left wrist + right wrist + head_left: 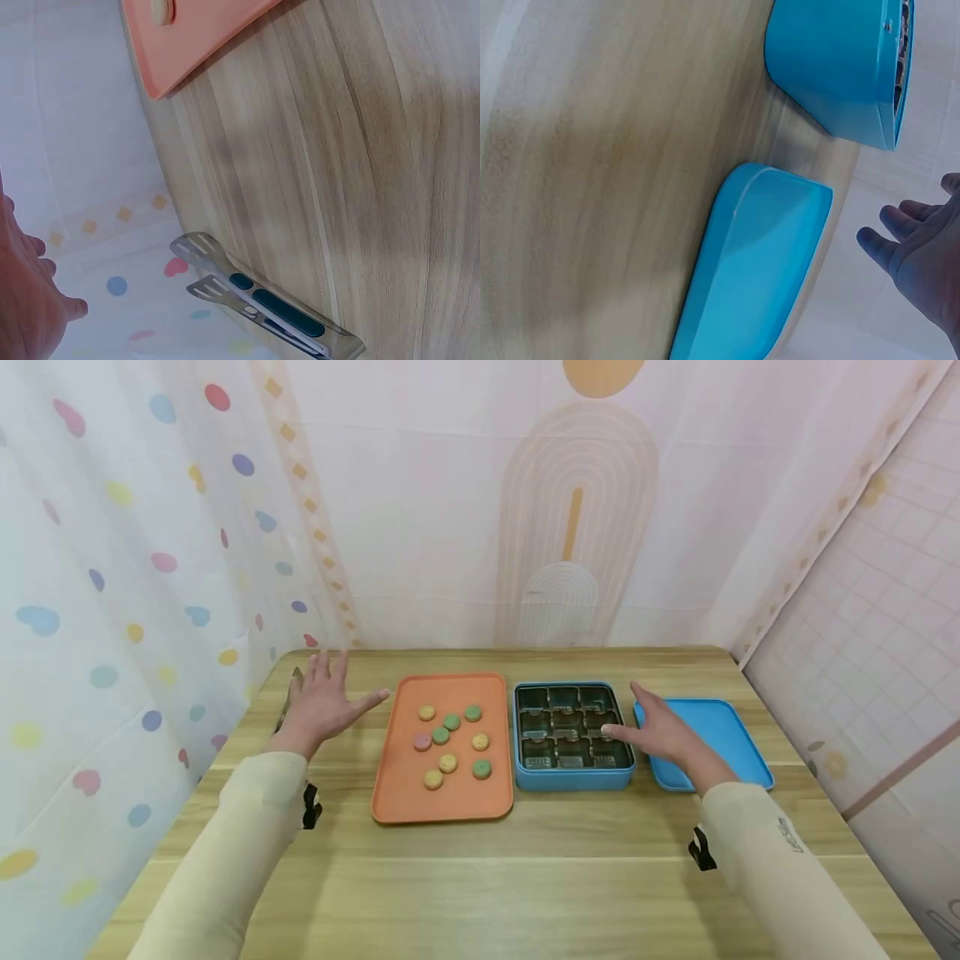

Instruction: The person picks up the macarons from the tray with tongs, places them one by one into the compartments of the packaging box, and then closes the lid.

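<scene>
My left hand [318,706] hovers with fingers spread, left of the orange tray [405,802]. Under it on the table lie metal tongs with dark green grips [289,313], mostly hidden by the hand in the head view. Several small cookies, such as a pink one [422,742], a green one [482,769] and a yellow one [433,779], are scattered over the tray. My right hand [660,731], fingers extended and holding nothing, is over the gap between the blue box [573,780] and its blue lid [712,735]. Inside the box, a dark divided insert [566,724] shows bare compartments.
Tray, box and lid stand side by side on a wooden table [450,893]. Behind the table's far edge hangs a patterned curtain [420,527], which also runs along the left. A grid-patterned curtain [900,610] borders the right side.
</scene>
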